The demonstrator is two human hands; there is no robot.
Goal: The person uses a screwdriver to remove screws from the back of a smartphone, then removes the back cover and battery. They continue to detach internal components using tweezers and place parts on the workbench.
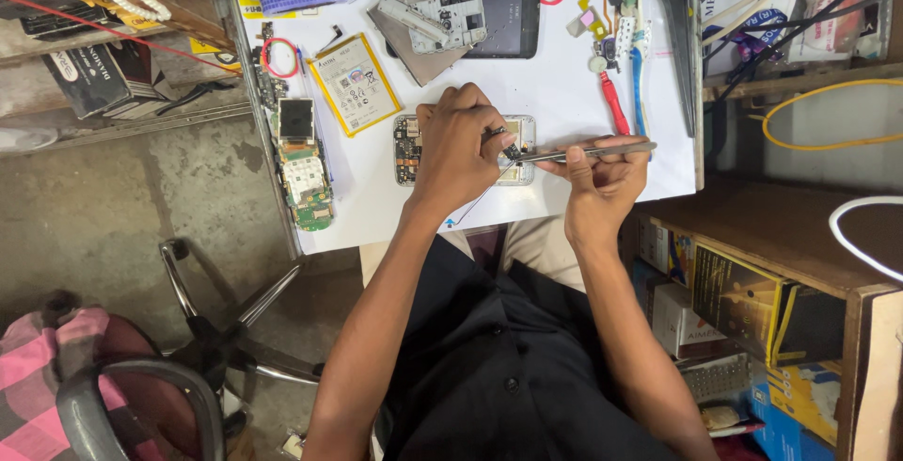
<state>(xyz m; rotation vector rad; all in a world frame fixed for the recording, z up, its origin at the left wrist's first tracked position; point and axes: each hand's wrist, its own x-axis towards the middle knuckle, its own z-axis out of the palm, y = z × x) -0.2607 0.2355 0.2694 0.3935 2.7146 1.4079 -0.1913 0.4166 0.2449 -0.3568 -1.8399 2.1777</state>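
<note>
The left hand (458, 146) lies curled over an opened phone (463, 150) on the white bench (555, 85), its fingers (484, 132) bent down onto the exposed board and pinning it flat. The right hand (597, 179) has its fingers pinched shut on a pair of tweezers (574, 152), whose tip sits just under the left fingertips, on the inside of the phone. What the tip grips, if anything, is too small to tell.

The job looks to be in mid course: the phone's back is already off and its insides are bare, and nothing has been refitted.

Beyond the left fingers, a yellow-edged battery (355, 82) lies loose. Farther out a dark tablet (503, 14) carries metal frame parts (435, 21). Left of the knuckles, well apart, lies a green circuit board (303, 174). Past the right fingers lies a red-handled tool (614, 103).
</note>
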